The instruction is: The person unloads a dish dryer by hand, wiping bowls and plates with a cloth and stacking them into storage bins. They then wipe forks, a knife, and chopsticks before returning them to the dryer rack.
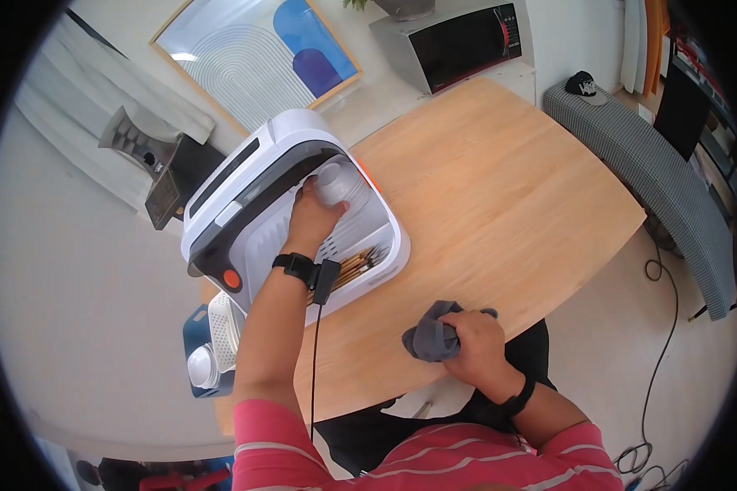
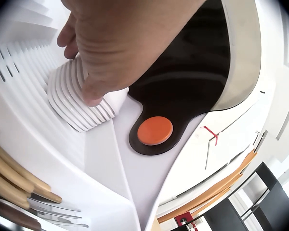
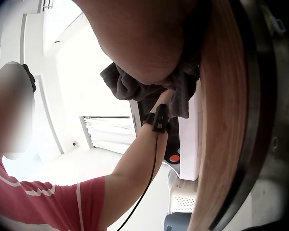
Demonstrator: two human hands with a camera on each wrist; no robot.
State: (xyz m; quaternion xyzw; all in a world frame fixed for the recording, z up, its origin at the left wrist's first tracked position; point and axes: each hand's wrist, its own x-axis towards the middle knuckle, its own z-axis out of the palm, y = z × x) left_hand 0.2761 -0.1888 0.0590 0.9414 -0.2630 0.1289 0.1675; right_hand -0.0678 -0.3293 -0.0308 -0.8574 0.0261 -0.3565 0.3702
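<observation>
A nested stack of white bowls [image 2: 70,98] lies on its side in a white dish box [image 1: 395,254] with a raised dark see-through lid [image 1: 209,260]. My left hand [image 1: 309,222] reaches inside and grips the stack, thumb on one side and fingers on the other. Part of the stack is hidden behind that hand in the left wrist view. Over the table's near edge, my right hand [image 1: 477,348] holds a bunched dark grey cloth [image 1: 431,334], which also shows beneath the hand in the right wrist view.
Wooden-handled cutlery [image 1: 354,266] lies in the box's near compartment. Left of the box, a blue bin [image 1: 195,326] holds a white perforated basket [image 1: 223,327] and more white bowls [image 1: 201,368]. The wooden table [image 1: 499,188] extends right. A cable hangs from the left wrist.
</observation>
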